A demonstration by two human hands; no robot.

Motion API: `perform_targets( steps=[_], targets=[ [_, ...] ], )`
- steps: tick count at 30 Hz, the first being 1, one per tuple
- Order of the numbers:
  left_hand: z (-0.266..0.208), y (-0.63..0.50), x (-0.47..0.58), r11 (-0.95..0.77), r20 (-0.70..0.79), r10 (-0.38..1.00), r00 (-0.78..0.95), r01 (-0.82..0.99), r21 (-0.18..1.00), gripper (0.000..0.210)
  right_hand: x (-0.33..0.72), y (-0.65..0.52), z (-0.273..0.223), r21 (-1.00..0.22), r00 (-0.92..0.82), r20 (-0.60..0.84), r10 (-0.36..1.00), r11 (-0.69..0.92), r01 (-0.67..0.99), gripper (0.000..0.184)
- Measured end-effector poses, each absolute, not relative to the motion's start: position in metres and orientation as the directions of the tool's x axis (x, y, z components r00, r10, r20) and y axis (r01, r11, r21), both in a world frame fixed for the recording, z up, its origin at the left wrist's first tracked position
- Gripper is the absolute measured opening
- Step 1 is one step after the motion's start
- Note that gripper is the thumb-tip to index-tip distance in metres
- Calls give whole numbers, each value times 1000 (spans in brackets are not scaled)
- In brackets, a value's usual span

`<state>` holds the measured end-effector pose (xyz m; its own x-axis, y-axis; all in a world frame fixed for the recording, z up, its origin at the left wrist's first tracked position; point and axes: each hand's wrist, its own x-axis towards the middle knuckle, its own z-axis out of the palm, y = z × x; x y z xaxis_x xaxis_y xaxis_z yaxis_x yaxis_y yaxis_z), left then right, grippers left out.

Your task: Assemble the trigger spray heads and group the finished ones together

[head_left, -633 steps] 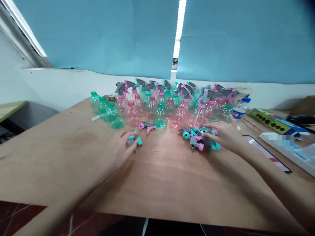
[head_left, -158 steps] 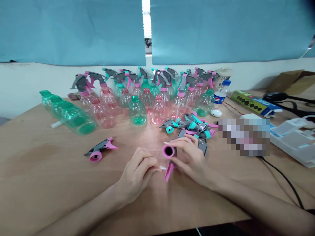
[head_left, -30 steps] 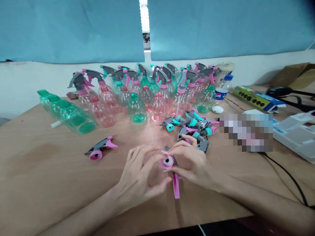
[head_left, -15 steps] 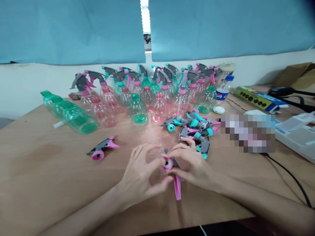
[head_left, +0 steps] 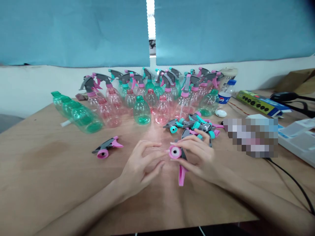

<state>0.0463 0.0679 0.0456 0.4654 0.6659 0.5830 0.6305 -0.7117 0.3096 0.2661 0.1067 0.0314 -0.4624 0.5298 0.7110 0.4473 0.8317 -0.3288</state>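
Observation:
My right hand (head_left: 199, 155) pinches a trigger spray head (head_left: 181, 172) by its pink collar, between thumb and fingers. The collar's round opening faces me, with a white ring and a dark hole inside, while the pink trigger points down. My left hand (head_left: 141, 164) is just to its left, fingers stretched and apart. Its index fingertip is at the collar's edge; whether it touches I cannot tell. Another grey and pink spray head (head_left: 105, 148) lies on the table to the left. Behind my right hand is a pile of grey, teal and pink spray heads (head_left: 197, 124).
Several pink and green bottles stand at the back, some capped with spray heads, others open, like a green bottle (head_left: 142, 111). Green bottles (head_left: 86, 119) lie at the left. On the right are a yellow-green box (head_left: 256, 101), a clear plastic organizer (head_left: 299, 134) and a black cable (head_left: 292, 173).
The spray head has moved up and slightly right in view, its collar now facing me more squarely. My left thumb and fingers have drawn back from the collar. The view has shifted slightly.

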Motion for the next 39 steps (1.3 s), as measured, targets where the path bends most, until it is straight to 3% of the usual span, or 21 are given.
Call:
perform_targets(
  steps=[3,6,13,16,19,22,26,29,33,39],
  targets=[
    [57,71,27,-663,593,680,431,706,247,23,277,118,43,-228,-426,723,544,770,596,24],
    [63,71,-10,-493,460,819,344,831,256,22,291,134,46,-177,-356,728,586,662,729,25],
    [45,43,-83,-28,277,959,-67,945,326,29,307,165,29,-135,-245,772,587,527,839,48],
    [33,34,-84,45,237,967,-97,976,215,37,300,161,25,-147,-280,759,587,574,805,40],
    [29,37,-74,81,249,963,-100,993,86,30,286,148,20,-163,-364,731,577,666,728,23],
    [32,45,-63,59,249,966,-73,996,65,20,267,129,11,-168,-475,718,509,789,592,15],
    [38,53,-46,4,246,969,-32,994,114,18,247,113,-2,-217,-720,531,447,893,395,13],
    [43,53,-26,-88,302,953,9,964,250,21,247,117,-3,-243,-683,458,569,819,520,11],
    [49,50,4,-223,351,931,95,912,344,21,262,130,1,-210,-539,479,693,686,696,14],
    [44,59,34,-454,445,856,264,794,404,19,262,130,4,-146,-556,570,605,740,656,20]
  ],
)
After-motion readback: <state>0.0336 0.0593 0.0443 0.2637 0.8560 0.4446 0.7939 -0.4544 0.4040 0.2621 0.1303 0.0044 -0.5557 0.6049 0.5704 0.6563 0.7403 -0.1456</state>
